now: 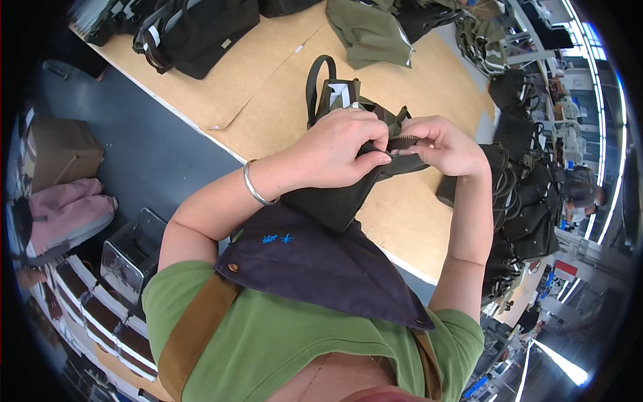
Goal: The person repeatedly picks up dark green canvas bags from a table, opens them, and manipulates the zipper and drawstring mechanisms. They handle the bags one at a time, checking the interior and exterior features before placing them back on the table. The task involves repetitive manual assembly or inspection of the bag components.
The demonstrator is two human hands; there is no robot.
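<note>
I hold a dark olive bag (335, 197) up in front of my chest, above the edge of a tan worktable (274, 100). My left hand (338, 151), with a silver bracelet on its wrist, pinches the bag's top edge by the zipper. Touching it from the right, my right hand (445, 144) grips the same zipper edge. The bag's black carry handle (315, 77) sticks up behind my fingers, and a white label shows inside the opening. A dark blue apron with tan straps covers my green shirt.
More dark bags (201, 30) lie at the table's far left, an olive one (372, 33) at the far middle, and a stack of black bags (522, 201) hangs off the right. Boxes and a metal bin (130, 251) stand on the grey floor at left. Another person sits far right.
</note>
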